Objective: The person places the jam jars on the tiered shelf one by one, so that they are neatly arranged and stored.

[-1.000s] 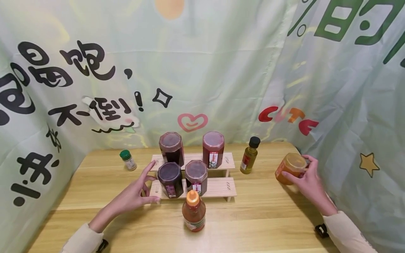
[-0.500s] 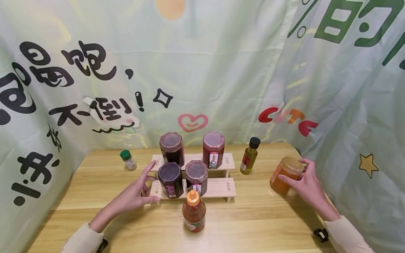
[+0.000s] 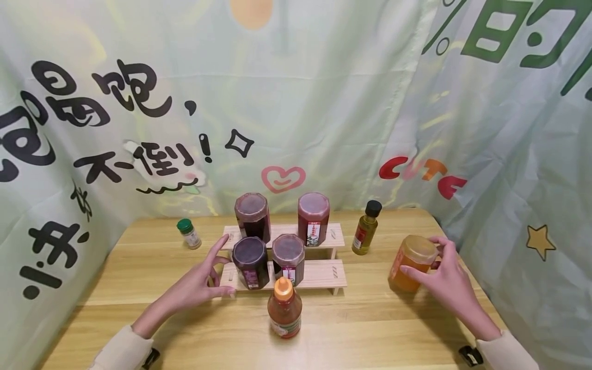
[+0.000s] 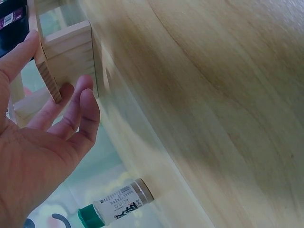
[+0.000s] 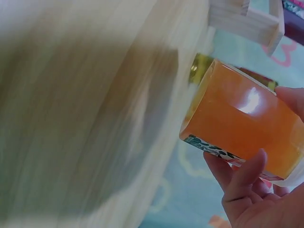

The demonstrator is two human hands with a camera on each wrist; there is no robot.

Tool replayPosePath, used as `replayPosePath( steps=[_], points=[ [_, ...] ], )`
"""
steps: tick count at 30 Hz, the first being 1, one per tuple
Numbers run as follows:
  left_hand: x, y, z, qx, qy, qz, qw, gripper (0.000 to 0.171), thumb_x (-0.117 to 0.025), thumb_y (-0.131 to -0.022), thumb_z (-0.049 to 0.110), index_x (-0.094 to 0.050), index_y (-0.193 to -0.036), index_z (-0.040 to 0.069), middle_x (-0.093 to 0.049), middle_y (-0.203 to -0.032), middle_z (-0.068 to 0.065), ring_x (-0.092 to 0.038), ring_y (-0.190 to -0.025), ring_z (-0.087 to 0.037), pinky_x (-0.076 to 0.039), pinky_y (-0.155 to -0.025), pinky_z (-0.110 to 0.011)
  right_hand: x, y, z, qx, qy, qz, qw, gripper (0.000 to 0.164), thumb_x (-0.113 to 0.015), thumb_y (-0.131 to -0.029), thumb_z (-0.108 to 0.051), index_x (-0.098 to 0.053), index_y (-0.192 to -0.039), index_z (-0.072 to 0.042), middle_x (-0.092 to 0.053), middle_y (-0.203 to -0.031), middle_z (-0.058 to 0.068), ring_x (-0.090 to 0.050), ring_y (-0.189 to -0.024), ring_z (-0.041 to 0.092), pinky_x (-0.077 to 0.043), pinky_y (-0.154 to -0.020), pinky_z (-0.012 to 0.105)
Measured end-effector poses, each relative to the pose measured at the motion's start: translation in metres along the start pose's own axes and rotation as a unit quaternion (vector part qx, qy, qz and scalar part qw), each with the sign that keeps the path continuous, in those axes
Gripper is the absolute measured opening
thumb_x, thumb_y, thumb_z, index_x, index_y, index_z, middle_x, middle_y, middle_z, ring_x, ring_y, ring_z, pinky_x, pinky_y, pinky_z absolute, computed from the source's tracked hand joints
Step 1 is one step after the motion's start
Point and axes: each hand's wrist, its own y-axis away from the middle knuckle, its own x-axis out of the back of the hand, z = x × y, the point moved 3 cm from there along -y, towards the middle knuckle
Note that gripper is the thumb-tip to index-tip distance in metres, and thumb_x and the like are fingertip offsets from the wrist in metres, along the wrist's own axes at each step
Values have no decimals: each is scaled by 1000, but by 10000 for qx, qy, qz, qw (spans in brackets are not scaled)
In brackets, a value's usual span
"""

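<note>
My right hand (image 3: 446, 280) grips a faceted jar (image 3: 411, 264) of orange contents, thumb on its near side and fingers behind. In the right wrist view the jar (image 5: 242, 118) is tilted, its base close over the table beside a broad shadow. My left hand (image 3: 201, 282) holds the left end of a two-step wooden rack (image 3: 321, 272), thumb by the lower board and index finger at the upper one. Two dark jars stand on each step, among them a purple-labelled jar (image 3: 251, 262) and a reddish jar (image 3: 314, 218).
A sauce bottle (image 3: 284, 313) with an orange cap stands before the rack. Right of the rack is a black-capped oil bottle (image 3: 365, 228). A green-capped shaker (image 3: 189, 235) stands at the back left. Printed cloth (image 3: 333, 103) hangs around the wooden table (image 3: 361, 329).
My right hand has brought the orange jar left and nearer to me. My left hand stays at the rack's end, and the other jars and bottles keep their places.
</note>
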Motion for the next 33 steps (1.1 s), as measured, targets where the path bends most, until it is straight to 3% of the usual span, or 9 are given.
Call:
replayPosePath(
  steps=[7,13,23,33],
  points=[
    [-1,1,0,13,47,12,10000,130,-96,-87,24,-2,-177,32,-63,-144,-29,-66,-73,-17,-58,-62,-33,-5,8,-21,158,-126,-147,9997,102,-100,-82,-30,-32,-153,-4,-62,-132,28,-70,-103,45,-54,-70,28],
    [0,1,1,26,-7,19,10000,131,-96,-87,24,-2,-177,33,-63,-144,-29,-66,-74,-16,-58,-62,-33,-11,13,-37,384,-380,-101,9985,101,-101,-80,-23,-31,-150,-1,-64,-131,30,-70,-98,42,-55,-70,27],
    [1,1,3,-25,60,16,10000,131,-96,-87,24,-2,-177,32,-63,-143,-29,-66,-74,-17,-58,-62,-33,-17,18,-60,666,-622,32,9958,100,-104,-75,-16,-36,-147,-1,-69,-126,20,-64,-91,9,-52,-64,23],
    [0,1,2,-22,67,23,10000,130,-96,-87,24,-3,-177,32,-64,-143,-27,-66,-74,-17,-57,-62,-33,-31,22,-81,928,-947,-133,9911,99,-105,-72,-12,-39,-146,-3,-71,-122,15,-59,-73,17,-49,-59,23]
  ],
)
